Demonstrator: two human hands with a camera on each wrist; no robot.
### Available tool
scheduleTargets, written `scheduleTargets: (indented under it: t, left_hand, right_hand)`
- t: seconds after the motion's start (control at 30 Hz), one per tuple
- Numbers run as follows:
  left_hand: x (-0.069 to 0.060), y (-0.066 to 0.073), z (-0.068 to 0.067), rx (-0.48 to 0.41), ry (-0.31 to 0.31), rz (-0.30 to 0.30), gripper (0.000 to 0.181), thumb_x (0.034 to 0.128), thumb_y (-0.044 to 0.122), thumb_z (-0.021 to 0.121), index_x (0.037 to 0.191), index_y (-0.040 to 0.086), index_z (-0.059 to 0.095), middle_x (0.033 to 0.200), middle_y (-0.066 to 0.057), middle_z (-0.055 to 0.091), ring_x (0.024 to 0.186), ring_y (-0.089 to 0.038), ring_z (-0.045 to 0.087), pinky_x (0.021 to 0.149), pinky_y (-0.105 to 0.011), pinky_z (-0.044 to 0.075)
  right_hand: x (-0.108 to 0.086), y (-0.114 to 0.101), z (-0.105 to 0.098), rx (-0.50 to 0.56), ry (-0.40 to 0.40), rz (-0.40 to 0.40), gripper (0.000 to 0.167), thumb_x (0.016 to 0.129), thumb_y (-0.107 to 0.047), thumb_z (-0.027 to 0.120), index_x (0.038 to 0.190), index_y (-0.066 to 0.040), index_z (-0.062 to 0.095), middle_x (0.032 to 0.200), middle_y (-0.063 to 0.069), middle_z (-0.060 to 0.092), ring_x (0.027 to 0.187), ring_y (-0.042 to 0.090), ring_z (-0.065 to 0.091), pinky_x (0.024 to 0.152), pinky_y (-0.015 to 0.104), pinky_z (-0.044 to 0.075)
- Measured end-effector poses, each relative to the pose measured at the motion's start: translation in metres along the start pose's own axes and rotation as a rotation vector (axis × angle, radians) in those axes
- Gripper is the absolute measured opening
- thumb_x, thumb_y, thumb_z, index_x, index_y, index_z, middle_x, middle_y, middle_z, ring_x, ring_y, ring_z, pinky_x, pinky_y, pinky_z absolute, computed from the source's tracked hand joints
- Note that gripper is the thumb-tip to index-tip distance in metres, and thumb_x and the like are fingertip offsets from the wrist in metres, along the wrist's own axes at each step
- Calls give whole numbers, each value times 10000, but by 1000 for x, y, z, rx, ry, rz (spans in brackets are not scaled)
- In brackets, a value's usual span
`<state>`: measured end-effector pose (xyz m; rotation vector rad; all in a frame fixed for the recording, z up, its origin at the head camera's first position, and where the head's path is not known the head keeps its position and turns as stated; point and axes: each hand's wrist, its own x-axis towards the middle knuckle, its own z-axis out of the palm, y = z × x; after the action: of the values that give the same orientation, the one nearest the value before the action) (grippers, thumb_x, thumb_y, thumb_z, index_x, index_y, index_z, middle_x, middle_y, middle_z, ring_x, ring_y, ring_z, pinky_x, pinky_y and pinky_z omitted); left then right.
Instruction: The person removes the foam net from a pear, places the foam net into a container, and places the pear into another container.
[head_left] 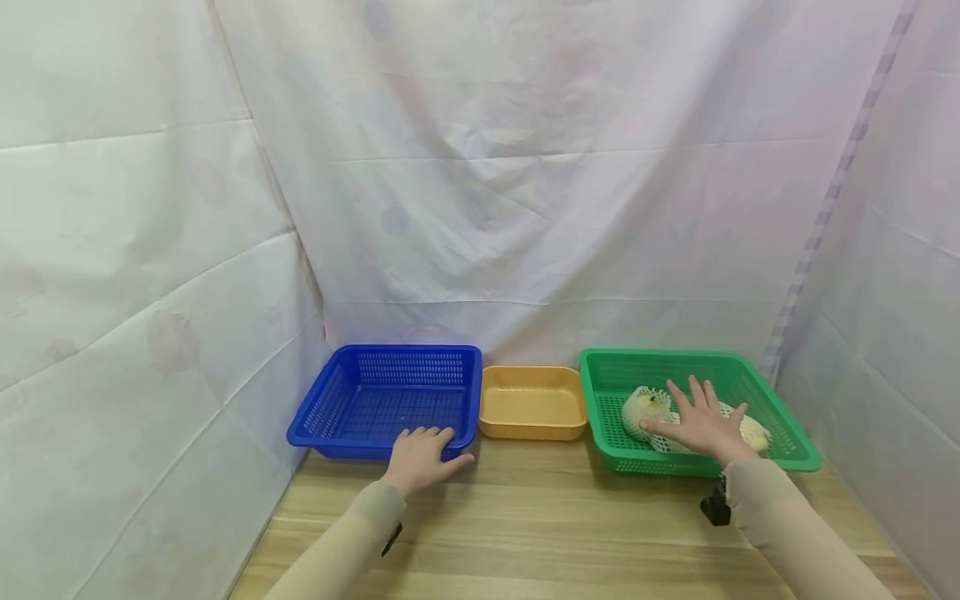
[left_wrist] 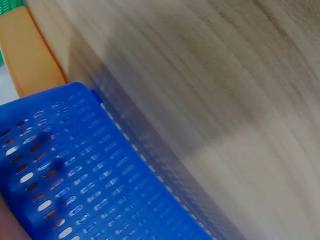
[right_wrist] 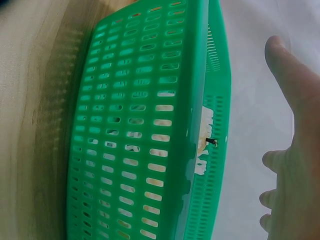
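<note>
Here we are inside a makeshift cloth-walled booth (head_left: 150, 250), home or lab there's no telling; pale, creased, faintly patterned sheets (head_left: 525, 208) drape down at nine, twelve and three o'clock; a checked strip (head_left: 822, 218) runs down them at two; and a wood-grain desk (head_left: 540, 517) spreads out at six.

Bright light fills the head view, with a pinkish cast on the right of the cloth (head_left: 540, 192). The left wrist view is dimmer and soft, a fuzzy-edged shadow lying across the table (left_wrist: 270, 70) beside the blue basket (left_wrist: 50, 97). In the right wrist view, pale glints dot the green basket (right_wrist: 189, 100).
</note>
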<state>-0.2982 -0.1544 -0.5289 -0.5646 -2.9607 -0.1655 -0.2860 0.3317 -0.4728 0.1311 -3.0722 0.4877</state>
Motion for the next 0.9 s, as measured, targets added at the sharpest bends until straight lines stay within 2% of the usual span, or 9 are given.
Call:
scheduleTargets:
  t: [0.07,0.27,0.5,0.7,0.9]
  left_hand:
    - [0,-1,3,-3,15,-1,760,837,762,446,1279,171,627,1227,-89,639,1135,-357,567,966,-613,372]
    - [1,-2,10,25,61,0,835,828,816,348,1249,162,650,1199,-75,653,1121,-340,576,959,-597,384]
    - [4,-2,12,18,142,19,641,896,678,457,1190,154,678,1126,-69,674,1031,-312,605,887,-567,429]
    - [5,-3,8,14,124,2,688,893,712,410,1207,160,675,1163,-69,667,1076,-318,594,912,-587,417]
    - [5,-3,8,8,95,14,801,869,780,319,1221,154,675,1193,-77,659,1103,-323,589,916,-594,418]
  right_hand:
    - [0,1,1,4,-4,1,1052,816,-728,534,1539,-53,175,1534,347,-2,1374,559,-58,832,811,-180]
    - [1,2,2,22,-12,4,1050,818,-716,546,1537,-47,176,1531,352,-3,1373,559,-64,832,799,-201]
    - [2,9,2,46,-18,16,1067,811,-720,553,1537,-37,171,1519,374,-3,1377,548,-84,834,795,-207]
    - [3,9,-1,57,-18,22,1067,816,-719,548,1539,-38,160,1517,378,-9,1373,552,-87,834,801,-193]
    - [1,15,-2,78,-27,55,1084,810,-723,553,1529,-8,170,1506,394,2,1367,567,-62,844,804,-180]
